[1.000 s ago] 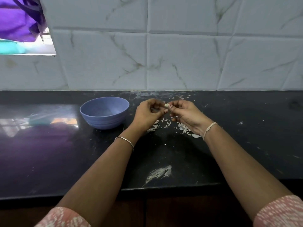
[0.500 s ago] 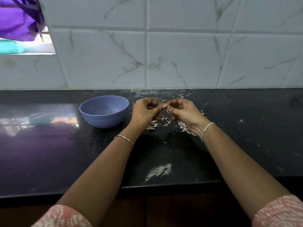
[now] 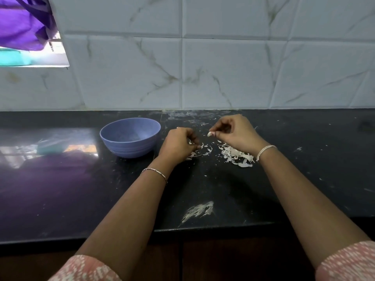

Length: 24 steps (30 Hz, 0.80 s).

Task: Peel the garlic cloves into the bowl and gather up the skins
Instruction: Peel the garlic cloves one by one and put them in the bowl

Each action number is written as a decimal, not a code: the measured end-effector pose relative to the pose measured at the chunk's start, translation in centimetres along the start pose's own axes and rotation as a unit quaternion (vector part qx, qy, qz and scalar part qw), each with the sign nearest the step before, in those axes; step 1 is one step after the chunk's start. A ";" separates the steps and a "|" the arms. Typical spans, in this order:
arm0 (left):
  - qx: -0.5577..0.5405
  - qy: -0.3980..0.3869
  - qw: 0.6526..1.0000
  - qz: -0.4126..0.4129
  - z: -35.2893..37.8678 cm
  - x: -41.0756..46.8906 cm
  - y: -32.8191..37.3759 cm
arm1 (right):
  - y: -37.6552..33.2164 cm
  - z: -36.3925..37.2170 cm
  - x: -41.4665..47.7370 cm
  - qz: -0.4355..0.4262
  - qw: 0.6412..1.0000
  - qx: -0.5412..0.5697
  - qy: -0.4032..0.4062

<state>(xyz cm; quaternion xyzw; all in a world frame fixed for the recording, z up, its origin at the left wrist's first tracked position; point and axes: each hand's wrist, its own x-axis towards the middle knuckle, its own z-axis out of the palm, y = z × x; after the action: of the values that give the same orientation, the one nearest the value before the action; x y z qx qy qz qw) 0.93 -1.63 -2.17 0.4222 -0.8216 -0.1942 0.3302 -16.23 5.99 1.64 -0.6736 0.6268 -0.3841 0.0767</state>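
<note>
I look down on a black stone counter, dusty and flecked, with a pale smear near its front edge at six o'clock; behind it rises a wall of white marbled tiles, and at ten o'clock a window opening shows purple cloth. A blue bowl stands upright at nine o'clock of the left hand, just beside it; what lies inside I cannot tell. The right hand pinches a garlic clove between thumb and fingertips, held above the counter; the main heap of skins lies at five o'clock of that hand, with looser bits between the hands. The left hand's fingers are curled over the scattered skins; whether they pinch one I cannot tell.
</note>
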 end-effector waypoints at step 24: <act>-0.134 0.032 0.988 0.065 0.4 -0.1 1.0 | 0.4 0.2 0.0 0.075 0.978 0.196 -0.012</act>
<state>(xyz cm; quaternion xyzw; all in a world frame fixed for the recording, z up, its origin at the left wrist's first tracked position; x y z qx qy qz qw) 0.09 -0.90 -1.91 0.3261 -0.8027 -0.2669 0.4219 -16.43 5.83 1.20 -0.6014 0.5867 -0.4845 0.2437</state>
